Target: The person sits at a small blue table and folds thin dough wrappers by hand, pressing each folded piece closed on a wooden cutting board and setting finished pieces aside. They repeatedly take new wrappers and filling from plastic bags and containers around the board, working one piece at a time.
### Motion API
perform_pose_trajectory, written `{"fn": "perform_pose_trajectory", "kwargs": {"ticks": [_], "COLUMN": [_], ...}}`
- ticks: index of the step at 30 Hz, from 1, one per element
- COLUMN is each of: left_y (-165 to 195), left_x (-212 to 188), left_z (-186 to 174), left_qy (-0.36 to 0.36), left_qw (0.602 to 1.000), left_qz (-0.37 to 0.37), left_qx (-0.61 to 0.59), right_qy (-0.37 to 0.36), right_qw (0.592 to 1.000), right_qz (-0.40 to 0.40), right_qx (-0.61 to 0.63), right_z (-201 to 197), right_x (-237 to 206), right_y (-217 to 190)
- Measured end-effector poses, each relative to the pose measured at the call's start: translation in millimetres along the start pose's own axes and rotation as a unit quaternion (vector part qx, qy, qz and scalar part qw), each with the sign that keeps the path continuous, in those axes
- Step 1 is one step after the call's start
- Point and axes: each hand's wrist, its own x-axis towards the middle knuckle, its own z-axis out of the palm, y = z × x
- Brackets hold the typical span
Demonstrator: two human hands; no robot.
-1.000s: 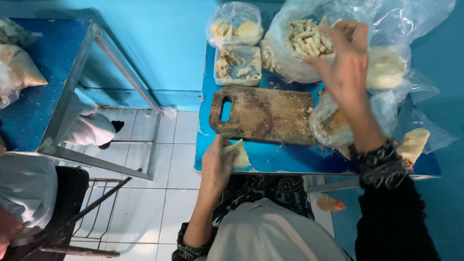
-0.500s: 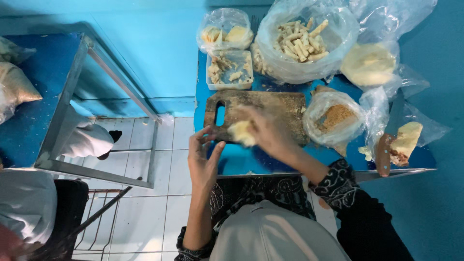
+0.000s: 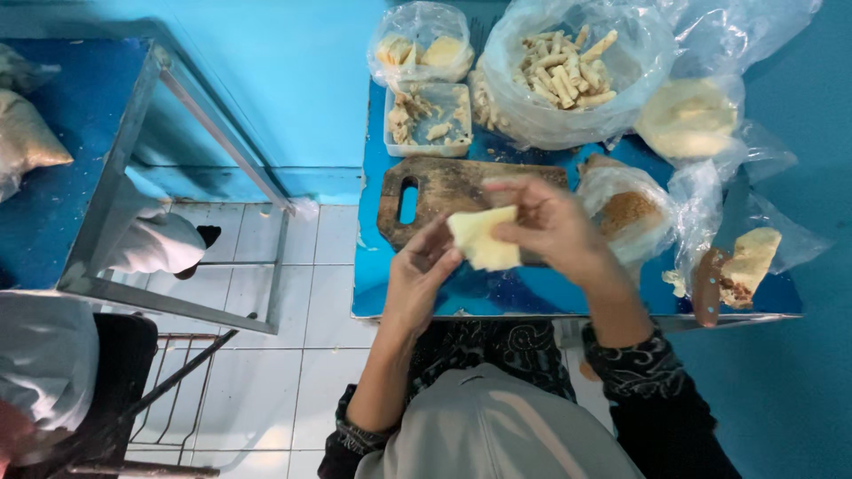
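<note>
Hands now meet over the near edge of the blue table point(image 3: 497, 297), where a second ago the right one was up among the bags at twelve o'clock and the left waited alone below the board. Between them is a pale yellow square wrapper point(image 3: 484, 238), brought in front of the wooden cutting board point(image 3: 444, 191); that reads as the sheet being in hand and ready for working, as a judgement only.

The left hand point(image 3: 422, 275) comes up from six o'clock, palm turned inward, its fingertips pinching the wrapper's left edge. The right hand point(image 3: 550, 226) arrives from four o'clock, wrist bent, thumb and fingers closed on the wrapper's right side, the sheet held slightly above the board's lower edge.

At twelve o'clock sits a large clear bag of rolled pastry sticks point(image 3: 564, 71), with a smaller bag point(image 3: 419, 49) and a shallow plastic tray point(image 3: 430, 120) at eleven o'clock. At two o'clock lies a bagged stack of round sheets point(image 3: 688, 115), and at three o'clock a bag of brownish filling point(image 3: 626, 213).
</note>
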Motion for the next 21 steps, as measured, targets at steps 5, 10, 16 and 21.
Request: {"fn": "perform_pose_trajectory", "kwargs": {"ticks": [5, 10, 16, 21], "left_y": [-23.9, -35.2, -37.8, -41.4], "left_x": [9.1, 5.7, 2.1, -3.9], "left_z": [-7.1, -8.7, 0.9, 4.2], "left_qy": [0.092, 0.104, 0.089, 0.064], "left_qw": [0.995, 0.993, 0.995, 0.993], "left_qz": [0.015, 0.037, 0.03, 0.09], "left_qx": [-0.033, -0.047, -0.026, 0.037], "right_qy": [0.022, 0.127, 0.123, 0.068], "right_qw": [0.998, 0.872, 0.967, 0.997], "right_qz": [-0.035, -0.273, -0.11, -0.022], "right_qx": [-0.043, -0.386, -0.193, -0.03], "right_z": [29.8, 51.2, 39.5, 26.6], "right_x": [7.2, -18.3, -9.0, -12.7], "right_y": [7.6, 18.2, 60.5, 81.0]}}
